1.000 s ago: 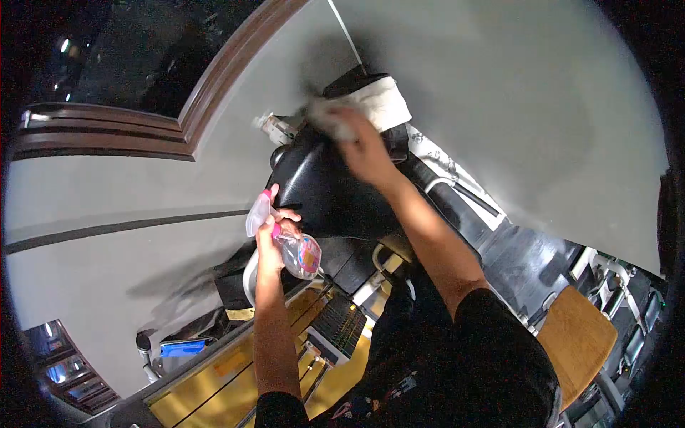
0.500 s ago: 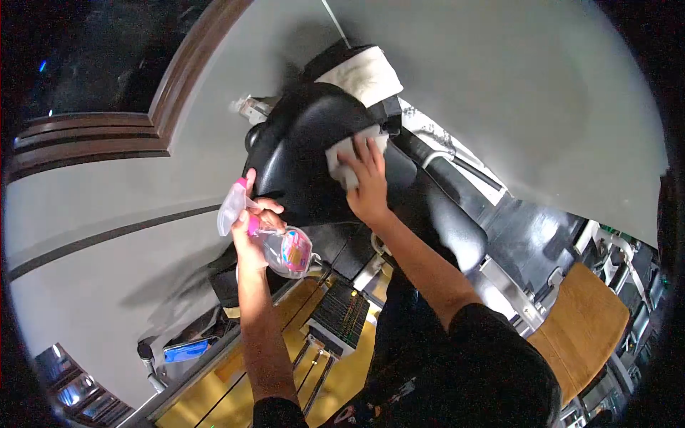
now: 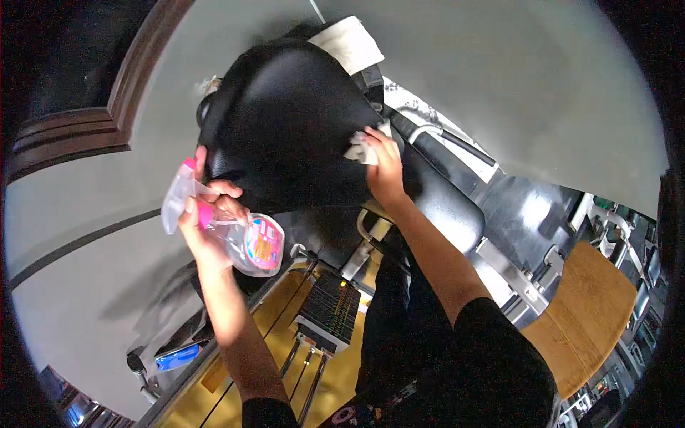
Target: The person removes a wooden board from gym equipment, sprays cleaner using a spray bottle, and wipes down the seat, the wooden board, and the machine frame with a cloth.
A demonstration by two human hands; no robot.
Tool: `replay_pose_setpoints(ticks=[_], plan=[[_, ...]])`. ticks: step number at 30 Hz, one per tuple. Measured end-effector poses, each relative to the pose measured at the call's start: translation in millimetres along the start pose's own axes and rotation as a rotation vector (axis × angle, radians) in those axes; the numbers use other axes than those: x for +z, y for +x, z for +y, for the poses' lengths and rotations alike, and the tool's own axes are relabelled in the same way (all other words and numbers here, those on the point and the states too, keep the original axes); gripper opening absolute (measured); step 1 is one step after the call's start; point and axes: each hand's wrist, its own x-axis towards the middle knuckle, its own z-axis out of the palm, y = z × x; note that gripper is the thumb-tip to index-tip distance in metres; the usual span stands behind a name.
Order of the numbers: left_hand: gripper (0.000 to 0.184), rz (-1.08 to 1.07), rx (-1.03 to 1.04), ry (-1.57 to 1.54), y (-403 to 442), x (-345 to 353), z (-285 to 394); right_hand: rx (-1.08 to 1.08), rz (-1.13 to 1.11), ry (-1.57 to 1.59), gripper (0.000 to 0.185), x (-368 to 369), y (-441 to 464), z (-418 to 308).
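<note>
Though illegible, pink label [image 3: 264, 244] on clear spray bottle [image 3: 237, 247].

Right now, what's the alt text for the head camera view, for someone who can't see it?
A person's right hand holds a crumpled white cloth against a black padded cushion, while the left hand holds a clear spray bottle with pink trim. A brown pad is at lower right.
</note>
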Motion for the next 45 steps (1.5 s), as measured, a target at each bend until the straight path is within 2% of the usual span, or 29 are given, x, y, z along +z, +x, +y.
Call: replay_pose_setpoints(ticks=[1,4,5,7,8,10,11,12,14,15,16,17,19,21,23,25,27,28,30,33,34,35,36,37,39,40,42,43,45], plan=[[0.083,-0.002,0.000,-0.011,0.6,-0.4,-0.2,0.083,-0.017,-0.029,0.037,-5.0,-19.1,12.4],[0.083,0.001,0.000,-0.028,0.8,-4.1,-3.9,0.645,-0.082,-0.062,0.023,-2.1,-67.3,51.2],[0.083,-0.023,0.025,-0.020,1.6,-5.2,-5.3,0.906,-0.006,0.207,0.027,-0.3,-71.1,54.2],[0.082,-0.024,0.037,-0.008,0.7,-7.8,-6.5,1.174,0.071,0.664,0.038,5.8,-74.2,70.3],[0.082,-0.018,0.053,0.001,2.1,-6.5,-6.1,1.270,0.115,0.516,0.041,-3.6,-43.8,33.7],[0.080,0.007,0.053,-0.023,3.1,-5.8,-6.2,0.931,0.155,0.729,0.038,12.7,-32.3,39.9],[0.080,-0.047,0.028,-0.009,1.1,-9.3,-5.3,1.005,0.092,0.548,0.037,0.1,5.7,-2.2],[0.080,-0.048,0.025,-0.003,0.8,-11.2,-6.1,0.815,0.142,0.619,0.034,4.9,23.2,-23.7],[0.078,-0.095,0.054,0.029,0.0,-13.9,-6.4,0.375,0.035,0.605,0.039,5.6,59.7,-60.5],[0.078,-0.079,0.054,0.025,-0.5,-13.7,-6.2,0.255,0.001,0.335,0.038,1.8,76.3,-84.1],[0.073,-0.074,0.042,0.012,-0.5,-13.0,-6.3,0.087,0.023,0.262,0.037,-0.8,89.6,-113.8],[0.068,-0.072,0.030,-0.001,-1.0,-12.2,-6.8,0.084,0.010,0.263,0.037,0.5,99.2,-129.4],[0.063,-0.074,0.054,-0.033,-3.4,-12.1,-9.9,-0.233,-0.090,0.098,0.050,3.2,107.5,-148.4],[0.060,-0.059,0.085,0.036,-5.3,-13.5,-15.4,-0.277,-0.044,0.074,0.054,11.5,86.6,-128.7],[0.066,-0.055,0.098,0.111,-13.7,-16.8,-23.0,-0.251,-0.085,-0.103,0.032,11.9,48.3,-93.6],[0.050,-0.047,0.056,-0.005,-29.3,-23.0,-36.6,-0.046,-0.089,0.028,0.025,15.7,-6.1,-49.0],[0.050,0.026,0.063,-0.017,-53.6,-30.6,-53.4,0.455,-0.321,0.157,0.023,3.9,-49.2,-12.5],[0.053,0.115,0.011,-0.026,-66.4,-41.3,-66.1,0.455,-0.328,0.158,0.023,-2.5,-58.9,-3.7],[0.059,0.224,-0.023,0.005,-95.2,-48.9,-86.8,0.319,-0.248,0.015,0.026,-9.9,-69.7,7.4],[0.060,0.387,-0.103,-0.010,-144.2,-43.3,-143.0,0.095,-0.018,0.249,0.037,-6.3,-21.3,-12.7],[0.061,0.382,-0.417,0.103,-146.1,-18.0,-116.2,0.044,-0.030,0.266,0.038,-8.9,4.8,-34.6],[0.066,0.287,-0.332,0.146,-160.5,-12.2,-142.4,-0.079,-0.059,0.195,0.036,-10.7,29.1,-50.6],[0.066,0.430,-0.756,-0.036,-160.1,1.5,-157.3,-0.199,-0.023,0.181,0.036,-8.0,49.4,-70.8],[0.051,0.307,-0.871,-0.113,-176.6,8.5,-166.5,-0.181,-0.128,0.101,0.044,-14.3,66.0,-111.9],[0.036,0.222,-0.725,-0.295,-210.9,36.0,-190.3,-0.340,-0.288,0.147,0.061,-17.5,90.2,-142.4],[0.036,0.226,-0.721,-0.300,-216.9,43.4,-190.0,-0.345,-0.293,0.149,0.061,-14.6,91.3,-152.9],[0.038,-0.135,-0.486,0.083,-224.6,51.8,-189.7,-0.089,-0.436,0.185,0.064,-7.9,90.3,-169.3],[0.038,-0.127,-0.481,0.079,-225.4,54.8,-187.4,-0.096,-0.443,0.187,0.064,-4.9,89.7,-166.8],[0.038,-0.200,-0.453,0.121,-226.0,58.7,-182.4,-0.430,-0.307,0.109,0.062,3.6,88.5,-154.5]])
